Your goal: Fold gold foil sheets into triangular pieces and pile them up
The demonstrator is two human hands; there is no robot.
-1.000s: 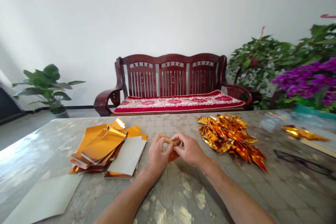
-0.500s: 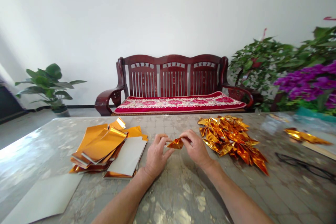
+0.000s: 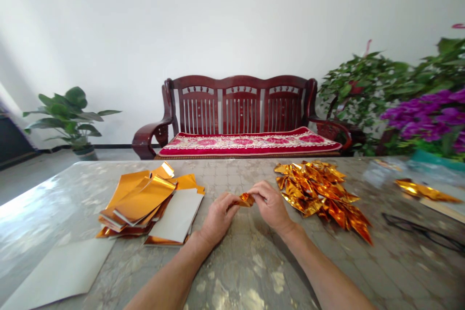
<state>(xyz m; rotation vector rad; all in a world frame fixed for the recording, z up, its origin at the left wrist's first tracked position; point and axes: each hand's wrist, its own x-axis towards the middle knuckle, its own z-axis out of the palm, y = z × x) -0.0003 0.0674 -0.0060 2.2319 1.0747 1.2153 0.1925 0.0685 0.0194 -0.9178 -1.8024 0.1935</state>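
Between my two hands is a small folded gold foil paper piece [image 3: 246, 199], held just above the table. My left hand [image 3: 219, 215] pinches its left end between thumb and fingers. The right end is gripped by my right hand [image 3: 268, 203], fingers closed on it. To the right lies a heap of folded gold foil pieces [image 3: 316, 186], pointed and shiny. On the left is a loose stack of flat gold foil sheets [image 3: 141, 198], some turned with the pale backing up, such as a white-backed sheet [image 3: 177, 215].
A single pale sheet [image 3: 61, 271] lies at the table's [image 3: 250, 261] near left. Eyeglasses [image 3: 421, 230], another foil piece [image 3: 426, 190] and clear plastic [image 3: 381, 170] are at the right. Beyond stand a wooden bench [image 3: 240, 106], a potted plant [image 3: 72, 118] and purple flowers [image 3: 428, 116].
My left fingers have closed in on the left end of the foil piece, where they were more spread before. The piece now shows more of an opening on top.
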